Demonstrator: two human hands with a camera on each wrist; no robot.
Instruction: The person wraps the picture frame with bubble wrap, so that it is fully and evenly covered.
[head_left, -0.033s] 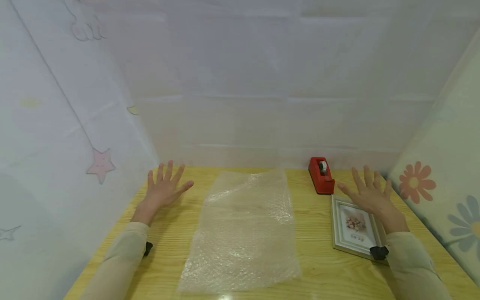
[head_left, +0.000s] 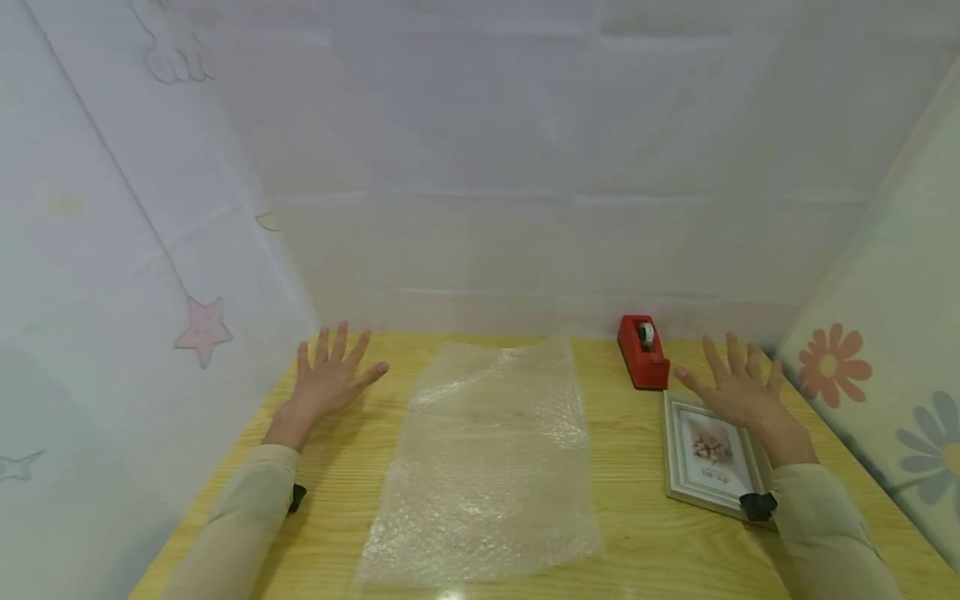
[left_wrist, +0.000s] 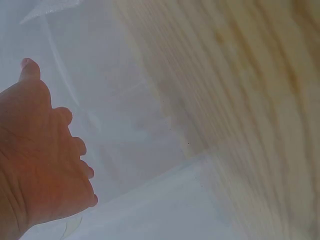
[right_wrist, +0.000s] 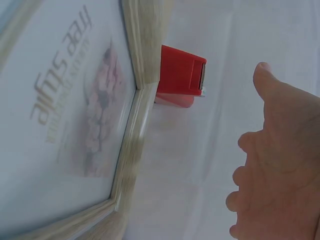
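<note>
My left hand [head_left: 322, 390] is held palm down over the left side of the table, fingers spread and holding nothing. On the right, my right hand [head_left: 742, 396] hovers with spread fingers above the far end of a picture frame [head_left: 678, 458], overlapping it in the head view. The frame lies face up, with a pale wooden border and a floral print inside. A sheet of bubble wrap [head_left: 487, 467] lies flat between the hands. Just beyond the picture frame stands a red tape dispenser [head_left: 642, 358] with a roll of tape; the right wrist view shows its serrated cutter [right_wrist: 202, 77].
The wooden table [head_left: 630, 550] reaches back to a pale hanging sheet [head_left: 465, 208]. More cloth walls flank it, one with a pink star [head_left: 203, 332] at left, another with flowers [head_left: 828, 365] at right. Black straps sit at both wrists.
</note>
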